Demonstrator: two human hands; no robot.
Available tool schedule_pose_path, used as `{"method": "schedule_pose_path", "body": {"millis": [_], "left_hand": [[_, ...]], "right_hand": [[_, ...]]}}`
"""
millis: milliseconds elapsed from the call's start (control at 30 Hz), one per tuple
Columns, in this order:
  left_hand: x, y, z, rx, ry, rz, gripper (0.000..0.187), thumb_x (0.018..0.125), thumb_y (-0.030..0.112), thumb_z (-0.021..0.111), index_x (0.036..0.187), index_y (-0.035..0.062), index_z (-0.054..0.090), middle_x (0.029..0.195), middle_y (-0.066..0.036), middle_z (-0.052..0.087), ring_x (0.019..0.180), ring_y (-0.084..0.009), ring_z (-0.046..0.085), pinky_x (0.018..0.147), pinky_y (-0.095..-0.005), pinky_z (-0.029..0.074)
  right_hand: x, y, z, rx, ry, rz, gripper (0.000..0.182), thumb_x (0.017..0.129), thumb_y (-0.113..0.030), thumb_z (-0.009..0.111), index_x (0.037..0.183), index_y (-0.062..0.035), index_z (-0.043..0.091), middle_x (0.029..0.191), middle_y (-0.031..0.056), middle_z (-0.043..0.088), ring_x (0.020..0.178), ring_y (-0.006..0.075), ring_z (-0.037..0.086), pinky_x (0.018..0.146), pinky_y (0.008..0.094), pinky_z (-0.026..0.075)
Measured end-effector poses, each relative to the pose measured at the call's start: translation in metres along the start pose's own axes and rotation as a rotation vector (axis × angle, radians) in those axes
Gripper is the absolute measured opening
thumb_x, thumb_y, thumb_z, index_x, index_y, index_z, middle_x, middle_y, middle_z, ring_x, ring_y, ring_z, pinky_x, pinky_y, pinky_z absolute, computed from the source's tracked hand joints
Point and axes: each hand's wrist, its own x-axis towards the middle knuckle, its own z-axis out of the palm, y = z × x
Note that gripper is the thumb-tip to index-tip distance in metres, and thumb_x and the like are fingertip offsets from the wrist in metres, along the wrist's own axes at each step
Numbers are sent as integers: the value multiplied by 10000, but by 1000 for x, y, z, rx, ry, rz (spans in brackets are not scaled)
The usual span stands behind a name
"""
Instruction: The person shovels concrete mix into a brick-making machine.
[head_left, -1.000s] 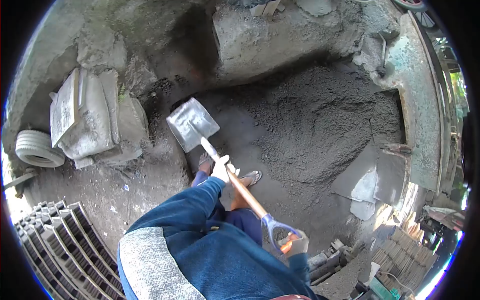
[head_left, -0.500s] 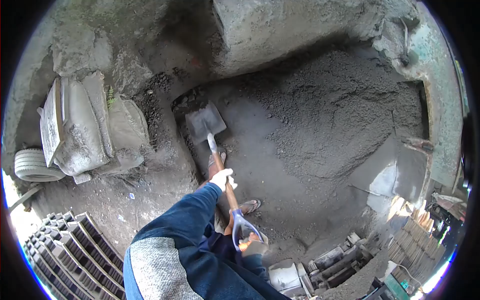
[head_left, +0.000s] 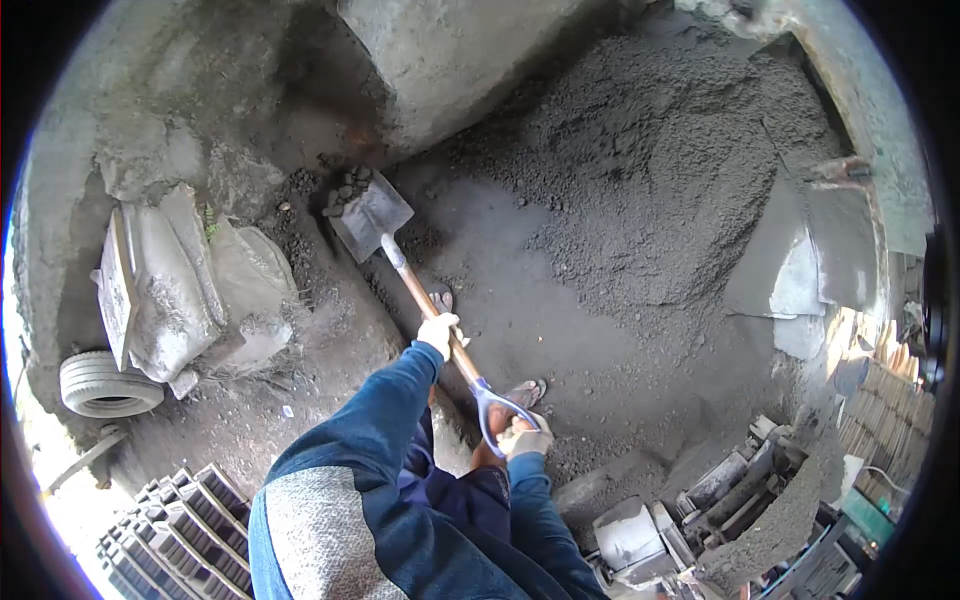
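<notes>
Wood and metal: a long, wooden-shafted shovel (head_left: 464, 363), clasped in two hands.
Nearest, the right hand (head_left: 527, 437) is closed around the purple D-shaped handle (head_left: 484, 396); further along, the left hand (head_left: 438, 334) is wrapped around the shaft. The shovel slants away from the body to its square grey metal blade (head_left: 378, 219), beside a low earthen ledge (head_left: 350, 300). Dark, rough lumps (head_left: 350, 188) lie at the blade's far edge, whether fully on it I cannot tell; much of its face shows bare, so the scoop looks only partly loaded. Beyond, a broad dark-grey gravelly heap (head_left: 660, 170) lies ungathered, well apart from the blade.
</notes>
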Motion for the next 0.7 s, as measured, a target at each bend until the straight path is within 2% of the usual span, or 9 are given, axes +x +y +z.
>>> {"method": "schedule_pose_path", "body": {"millis": [67, 133, 200, 300, 400, 433, 600, 667, 700], "left_hand": [[-24, -11, 10, -85, -110, -5, 104, 811, 72, 669, 865, 69, 580, 655, -121, 547, 575, -287, 575, 632, -564, 569], [-50, -17, 12, -131, -139, 51, 174, 828, 80, 666, 970, 97, 567, 689, -107, 563, 571, -291, 574, 648, -598, 552], [-80, -14, 15, -129, -135, 79, 213, 844, 88, 658, 1023, 104, 543, 709, -96, 566, 564, -285, 575, 654, -606, 548], [-89, 3, 15, -76, -70, 135, 125, 860, 111, 667, 915, 102, 555, 691, -94, 543, 556, -271, 572, 656, -550, 576], [-121, -11, 25, -73, -63, 154, 74, 841, 120, 659, 876, 111, 595, 676, -68, 580, 619, -252, 593, 629, -499, 551], [-132, -19, 24, -138, -70, 91, 99, 858, 137, 667, 908, 107, 587, 670, -88, 572, 603, -264, 592, 648, -515, 564], [-218, -51, 27, -207, -292, -165, 349, 883, 320, 704, 1026, 58, 524, 771, -208, 589, 708, -422, 623, 708, -615, 540], [-223, -51, 30, -260, -293, -213, 442, 849, 368, 741, 1056, 43, 524, 794, -191, 568, 737, -425, 619, 751, -635, 542], [-218, -47, 27, -334, -282, -181, 465, 833, 376, 754, 1066, 51, 517, 824, -183, 558, 749, -417, 610, 768, -633, 544]], "right_hand": [[-3, -42, -27, 376, -38, 319, 137, 840, 35, 596, 899, -87, 612, 611, 58, 500, 453, 197, 458, 411, 406, 365], [-33, -67, -35, 287, -13, 162, 111, 837, 19, 606, 867, -88, 601, 613, 55, 495, 474, 192, 461, 420, 401, 344], [-31, -60, -57, 403, -172, 299, 158, 842, 35, 610, 929, -97, 606, 689, 55, 542, 539, 187, 509, 453, 393, 418], [-28, -38, -43, 87, -179, -118, 21, 890, -120, 587, 889, -100, 581, 698, 48, 527, 530, 209, 505, 500, 389, 462], [-62, -75, -70, 437, -257, 180, 51, 885, -134, 597, 859, -102, 566, 670, 49, 501, 505, 199, 476, 487, 382, 438], [-64, -77, -86, 440, -291, 219, 159, 842, 6, 645, 924, -118, 590, 669, 33, 498, 542, 191, 493, 505, 429, 430], [-124, -111, -193, -376, -349, -515, 39, 902, -56, 632, 869, -64, 614, 717, 44, 555, 663, 182, 562, 543, 379, 480], [-178, -159, -214, 193, -260, -41, 51, 863, -47, 643, 905, -62, 619, 742, 57, 570, 658, 227, 579, 545, 428, 487], [-187, -165, -230, 90, -129, -92, 78, 837, -58, 642, 848, -87, 570, 709, 43, 511, 600, 196, 520, 529, 400, 468]]}}
